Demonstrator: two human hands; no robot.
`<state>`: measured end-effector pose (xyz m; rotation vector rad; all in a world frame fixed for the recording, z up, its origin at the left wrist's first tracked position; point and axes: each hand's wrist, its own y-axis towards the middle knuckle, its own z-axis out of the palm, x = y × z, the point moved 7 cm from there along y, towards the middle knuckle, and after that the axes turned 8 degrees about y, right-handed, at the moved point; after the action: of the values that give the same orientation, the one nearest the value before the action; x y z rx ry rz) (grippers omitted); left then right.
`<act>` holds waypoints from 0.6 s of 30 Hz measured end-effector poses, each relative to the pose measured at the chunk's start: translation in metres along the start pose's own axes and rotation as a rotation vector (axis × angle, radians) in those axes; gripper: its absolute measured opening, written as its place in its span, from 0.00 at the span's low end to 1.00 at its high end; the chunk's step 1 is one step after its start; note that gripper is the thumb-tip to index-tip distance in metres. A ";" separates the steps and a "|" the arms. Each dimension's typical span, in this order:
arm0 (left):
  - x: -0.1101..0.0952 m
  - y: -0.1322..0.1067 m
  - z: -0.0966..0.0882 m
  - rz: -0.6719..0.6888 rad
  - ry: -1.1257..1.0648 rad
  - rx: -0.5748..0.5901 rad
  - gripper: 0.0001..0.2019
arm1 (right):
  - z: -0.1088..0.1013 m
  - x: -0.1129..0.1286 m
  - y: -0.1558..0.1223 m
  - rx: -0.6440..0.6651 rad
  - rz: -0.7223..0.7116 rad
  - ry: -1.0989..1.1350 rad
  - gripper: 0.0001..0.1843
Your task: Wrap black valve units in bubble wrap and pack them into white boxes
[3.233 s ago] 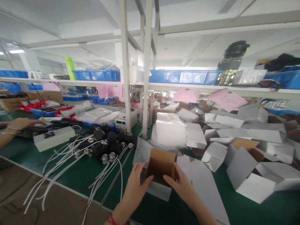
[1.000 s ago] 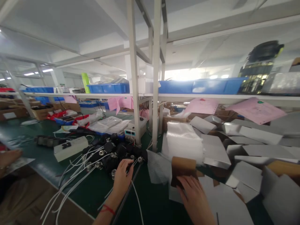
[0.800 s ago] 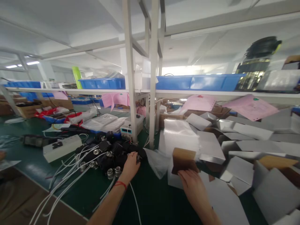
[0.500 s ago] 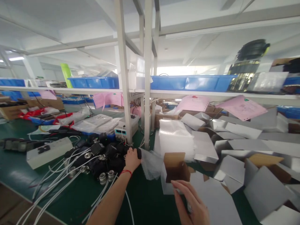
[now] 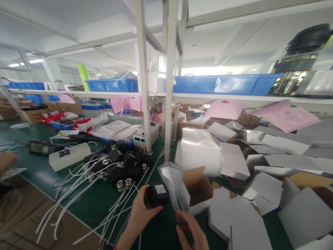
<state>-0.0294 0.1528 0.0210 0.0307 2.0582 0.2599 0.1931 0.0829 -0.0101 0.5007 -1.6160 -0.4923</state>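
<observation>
My left hand (image 5: 139, 211) is closed around a black box-shaped device (image 5: 157, 195) with a white label on its top face. Just right of it, my right hand (image 5: 192, 231) pinches the lower end of a translucent plastic bag (image 5: 170, 175), which stands partly upright beside the device. Behind the bag sits a small open carton (image 5: 200, 194), white outside and brown inside, its flap raised. To the left lies a pile of similar black devices (image 5: 125, 165) with metal threaded fittings and white cables (image 5: 75, 198).
Folded white cartons (image 5: 239, 218) and many loose boxes cover the right side. A stack of translucent bags (image 5: 199, 149) lies near the shelf posts (image 5: 169, 104). Blue bins (image 5: 223, 84) stand on the shelf above. Another person's hand (image 5: 7, 161) is at the far left.
My left hand has drawn a black device from the pile toward me. My right hand has moved left from the carton and grips the plastic bag, now raised. The view has shifted left.
</observation>
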 end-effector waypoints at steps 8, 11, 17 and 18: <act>-0.005 -0.049 -0.005 0.027 -0.399 -0.035 0.40 | 0.015 -0.021 0.043 0.009 0.285 0.087 0.29; -0.015 -0.053 -0.009 -0.021 -0.447 -0.056 0.37 | 0.019 -0.004 0.054 0.025 0.251 0.123 0.23; -0.049 -0.054 0.004 -0.005 -0.162 -0.311 0.29 | 0.037 0.008 0.025 -0.028 0.262 0.449 0.30; -0.058 -0.055 0.009 0.049 -0.084 -0.331 0.28 | 0.036 0.003 0.019 -0.107 0.279 0.507 0.34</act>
<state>0.0108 0.0929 0.0560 -0.1097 1.9102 0.6163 0.1560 0.0973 0.0003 0.2821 -1.1400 -0.2149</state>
